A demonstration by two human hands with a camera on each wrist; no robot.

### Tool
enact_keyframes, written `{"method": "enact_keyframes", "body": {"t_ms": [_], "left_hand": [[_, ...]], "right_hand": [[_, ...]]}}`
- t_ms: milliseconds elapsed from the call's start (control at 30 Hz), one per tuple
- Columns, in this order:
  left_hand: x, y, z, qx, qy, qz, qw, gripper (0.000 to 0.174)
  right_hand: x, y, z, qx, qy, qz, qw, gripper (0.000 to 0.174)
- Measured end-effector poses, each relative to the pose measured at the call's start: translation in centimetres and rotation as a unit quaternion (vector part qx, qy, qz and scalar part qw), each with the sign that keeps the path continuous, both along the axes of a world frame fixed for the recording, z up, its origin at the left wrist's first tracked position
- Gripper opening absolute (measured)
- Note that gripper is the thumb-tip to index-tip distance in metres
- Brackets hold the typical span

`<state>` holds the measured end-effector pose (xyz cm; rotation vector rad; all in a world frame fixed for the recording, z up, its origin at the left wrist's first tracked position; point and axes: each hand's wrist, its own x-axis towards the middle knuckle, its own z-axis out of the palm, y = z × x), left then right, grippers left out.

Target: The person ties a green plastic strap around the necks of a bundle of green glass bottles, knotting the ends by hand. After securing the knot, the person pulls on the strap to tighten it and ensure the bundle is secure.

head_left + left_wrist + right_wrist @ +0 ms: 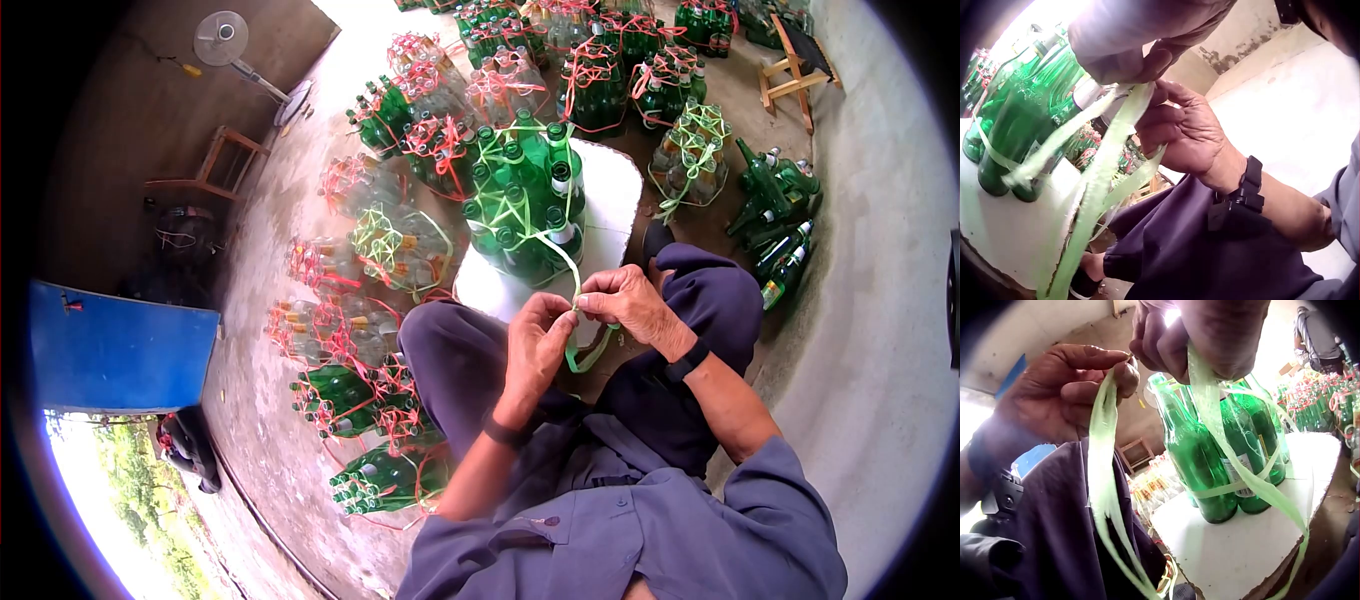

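Green bottles [525, 190] stand bundled on a white board [612, 190], with pale green strapping [562, 255] laced around their necks and a band round their sides. The left hand [540, 340] pinches the strapping between thumb and forefinger just in front of the bundle. Close against it, the right hand [630, 305] pinches the same strapping with curled fingers. Loose lengths of strip [1094, 181] hang below both hands in the left wrist view. In the right wrist view a strip [1102, 450] drops from the left hand [1060, 394], another from the right hand [1210, 337].
Many bundles of clear and green bottles [430, 80] tied with red strapping cover the floor to the left and behind. Loose green bottles [775, 215] lie in a pile at the right, near a wooden stool [790, 80]. A blue panel [120, 345] is at the left.
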<state>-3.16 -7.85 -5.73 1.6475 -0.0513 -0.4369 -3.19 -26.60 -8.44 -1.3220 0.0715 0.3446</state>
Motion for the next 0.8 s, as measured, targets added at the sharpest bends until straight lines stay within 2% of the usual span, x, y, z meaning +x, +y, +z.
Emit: {"method": "enact_keyframes", "body": {"t_ms": [67, 300, 367, 400, 467, 500, 533, 567, 600, 667, 700, 767, 800], "left_hand": [[0.0, -0.1, 0.6, -0.067, 0.062, 0.004, 0.996, 0.015], [0.2, 0.4, 0.6, -0.07, 0.099, -0.011, 0.993, 0.017], [0.2, 0.4, 0.6, -0.1, 0.119, 0.017, 0.988, 0.017], [0.2, 0.5, 0.6, -0.1, 0.119, 0.017, 0.988, 0.017], [0.4, 0.5, 0.7, -0.085, 0.116, 0.025, 0.989, 0.016], [0.4, 0.5, 0.6, -0.085, 0.115, 0.025, 0.989, 0.016], [0.5, 0.5, 0.3, -0.066, 0.084, 0.024, 0.994, 0.016], [0.6, 0.4, 0.0, -0.047, 0.053, 0.022, 0.997, 0.016], [0.6, 0.4, -0.2, -0.047, 0.053, 0.022, 0.997, 0.016], [0.6, 0.3, -0.6, -0.02, 0.018, 0.032, 0.999, 0.015], [0.5, 0.2, -0.7, -0.02, 0.018, 0.032, 0.999, 0.015], [0.4, 0.1, -0.6, 0.006, -0.05, 0.031, 0.998, 0.014], [0.3, -0.1, -0.4, 0.006, -0.049, 0.03, 0.998, 0.014]], "right_hand": [[0.0, 0.1, 0.2, -0.005, -0.008, -0.014, 1.0, 0.015], [0.0, 0.1, 0.1, -0.006, 0.008, -0.004, 1.0, 0.016], [0.1, 0.5, -0.3, -0.058, -0.039, -0.073, 0.995, 0.016], [0.1, 0.6, -0.6, -0.058, -0.039, -0.073, 0.995, 0.016], [0.2, 0.9, -1.1, -0.174, -0.18, -0.176, 0.952, 0.015], [0.3, 0.8, -0.9, -0.174, -0.181, -0.176, 0.952, 0.015], [0.6, 0.5, -0.6, -0.255, -0.291, -0.194, 0.902, 0.013], [0.6, 0.4, -0.2, -0.33, -0.393, -0.207, 0.833, 0.012], [0.3, 0.5, 0.2, -0.33, -0.393, -0.207, 0.833, 0.012], [-0.5, 1.0, 1.1, -0.251, -0.358, -0.174, 0.883, 0.013], [-0.5, 1.1, 0.8, -0.275, -0.39, -0.168, 0.863, 0.014], [-0.6, 1.3, 0.0, -0.287, -0.401, -0.149, 0.857, 0.014], [-0.6, 1.3, -0.2, -0.298, -0.412, -0.13, 0.851, 0.014]]}}
